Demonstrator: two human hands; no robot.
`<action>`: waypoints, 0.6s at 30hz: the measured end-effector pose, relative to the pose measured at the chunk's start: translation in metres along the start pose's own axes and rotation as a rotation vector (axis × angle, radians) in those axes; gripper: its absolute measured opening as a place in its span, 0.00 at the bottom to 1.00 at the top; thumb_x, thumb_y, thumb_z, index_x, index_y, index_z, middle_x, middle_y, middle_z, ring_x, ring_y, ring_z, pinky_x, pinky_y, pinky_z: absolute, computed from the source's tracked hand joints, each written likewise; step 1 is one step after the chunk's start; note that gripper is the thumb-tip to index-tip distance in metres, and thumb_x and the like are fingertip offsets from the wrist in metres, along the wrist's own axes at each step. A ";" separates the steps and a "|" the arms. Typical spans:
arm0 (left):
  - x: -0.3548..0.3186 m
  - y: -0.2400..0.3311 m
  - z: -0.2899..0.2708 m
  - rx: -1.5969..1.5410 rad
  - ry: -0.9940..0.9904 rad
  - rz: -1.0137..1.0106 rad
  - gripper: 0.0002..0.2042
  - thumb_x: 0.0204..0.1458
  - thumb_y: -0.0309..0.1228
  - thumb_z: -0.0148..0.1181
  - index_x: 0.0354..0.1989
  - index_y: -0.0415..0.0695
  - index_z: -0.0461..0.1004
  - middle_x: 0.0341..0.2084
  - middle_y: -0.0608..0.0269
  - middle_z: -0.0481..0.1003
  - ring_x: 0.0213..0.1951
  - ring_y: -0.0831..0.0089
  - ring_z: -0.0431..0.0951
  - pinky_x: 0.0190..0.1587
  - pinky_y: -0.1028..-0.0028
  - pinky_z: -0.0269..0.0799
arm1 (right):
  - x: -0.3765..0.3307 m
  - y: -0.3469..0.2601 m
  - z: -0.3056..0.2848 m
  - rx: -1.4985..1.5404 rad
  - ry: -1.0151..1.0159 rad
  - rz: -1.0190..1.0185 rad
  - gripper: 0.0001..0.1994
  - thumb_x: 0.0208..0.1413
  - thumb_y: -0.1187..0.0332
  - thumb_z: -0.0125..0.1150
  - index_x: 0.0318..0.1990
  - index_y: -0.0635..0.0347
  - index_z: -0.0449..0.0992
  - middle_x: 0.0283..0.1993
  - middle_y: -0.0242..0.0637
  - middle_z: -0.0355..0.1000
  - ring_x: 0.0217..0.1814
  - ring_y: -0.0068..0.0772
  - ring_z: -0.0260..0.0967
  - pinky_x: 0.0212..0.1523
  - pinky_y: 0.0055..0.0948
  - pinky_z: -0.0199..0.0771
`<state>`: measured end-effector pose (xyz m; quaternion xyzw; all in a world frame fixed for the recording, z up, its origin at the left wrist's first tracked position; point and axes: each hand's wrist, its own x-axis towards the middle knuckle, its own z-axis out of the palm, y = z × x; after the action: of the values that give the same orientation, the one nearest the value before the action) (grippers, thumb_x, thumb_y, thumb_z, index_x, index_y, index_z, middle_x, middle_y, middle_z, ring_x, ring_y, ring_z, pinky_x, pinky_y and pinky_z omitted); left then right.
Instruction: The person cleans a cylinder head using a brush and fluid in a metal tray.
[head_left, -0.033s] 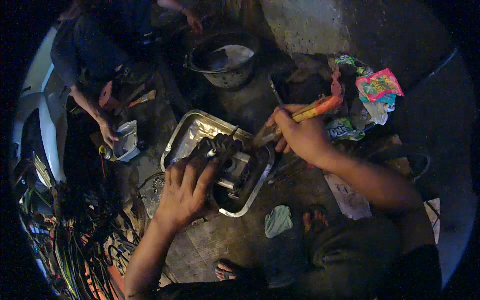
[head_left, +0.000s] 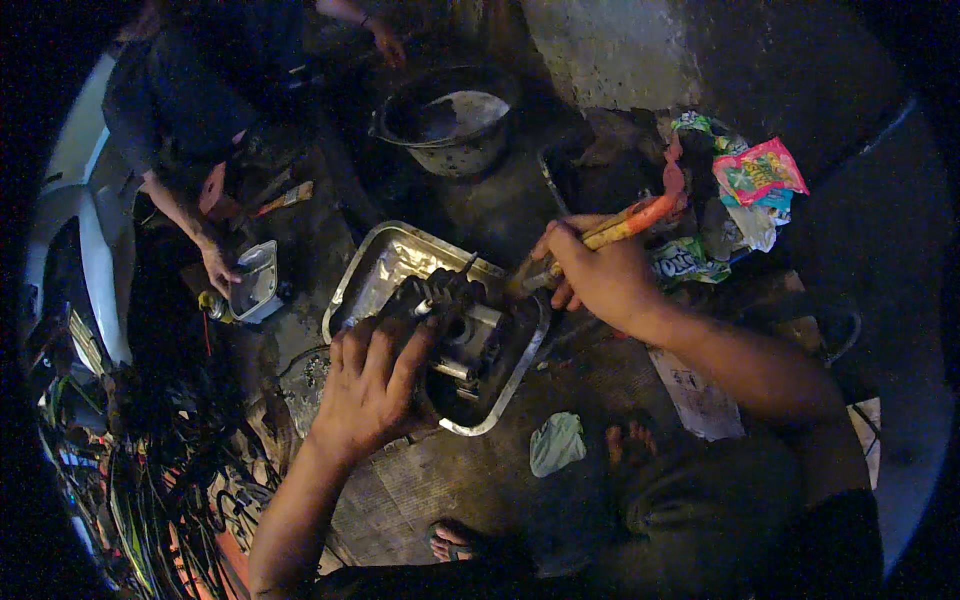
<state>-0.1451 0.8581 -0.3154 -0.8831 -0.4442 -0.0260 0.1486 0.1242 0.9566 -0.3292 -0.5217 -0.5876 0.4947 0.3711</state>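
My left hand [head_left: 368,385] is closed around a dark, finned engine cylinder head [head_left: 470,335], which has a spark plug [head_left: 424,306] standing out of it. It is held over a rectangular metal tray [head_left: 345,285] with a shiny inside and a pale rim. My right hand [head_left: 605,265] grips a paintbrush [head_left: 628,222] with a yellow and orange-red handle. The brush's bristles point down and left, close to the cylinder head at the tray's right side; whether they touch it I cannot tell.
A dark bucket [head_left: 445,150] stands beyond the tray. At left, a co-worker's hand [head_left: 220,270] touches a clear plastic tub [head_left: 258,285]; another brush [head_left: 287,198] lies nearby. Crumpled wrappers [head_left: 760,175] lie at right, tangled cables [head_left: 150,480] at lower left, a pale cloth [head_left: 557,443] by my foot.
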 end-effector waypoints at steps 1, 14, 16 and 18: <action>0.001 0.000 -0.001 -0.011 0.006 -0.003 0.47 0.29 0.42 0.69 0.64 0.45 0.56 0.53 0.49 0.62 0.52 0.50 0.62 0.53 0.53 0.60 | 0.001 0.005 0.000 -0.001 -0.001 -0.001 0.15 0.59 0.60 0.48 0.32 0.62 0.76 0.25 0.34 0.71 0.17 0.26 0.71 0.15 0.21 0.68; -0.013 -0.048 0.041 -0.673 0.188 -0.536 0.58 0.16 0.43 0.78 0.62 0.35 0.51 0.54 0.45 0.59 0.58 0.50 0.59 0.62 0.57 0.55 | -0.022 0.015 0.024 -0.347 -0.356 -0.657 0.07 0.49 0.68 0.60 0.33 0.60 0.76 0.26 0.40 0.74 0.28 0.40 0.74 0.31 0.32 0.73; -0.014 -0.049 0.063 -0.950 0.270 -0.616 0.57 0.17 0.42 0.77 0.62 0.35 0.51 0.54 0.47 0.60 0.58 0.54 0.61 0.62 0.59 0.56 | -0.021 0.027 0.029 -0.365 -0.433 -0.545 0.07 0.49 0.68 0.60 0.33 0.60 0.75 0.27 0.40 0.74 0.28 0.40 0.74 0.31 0.32 0.73; -0.025 -0.050 0.073 -1.194 0.346 -0.715 0.55 0.21 0.41 0.77 0.62 0.34 0.51 0.53 0.50 0.60 0.56 0.61 0.64 0.61 0.64 0.60 | -0.021 0.021 0.033 -0.379 -0.528 -0.418 0.07 0.50 0.68 0.59 0.34 0.61 0.75 0.27 0.41 0.74 0.29 0.39 0.75 0.31 0.32 0.73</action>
<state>-0.2062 0.8881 -0.3777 -0.5972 -0.5864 -0.4514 -0.3093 0.1019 0.9290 -0.3558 -0.3047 -0.8377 0.4081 0.1969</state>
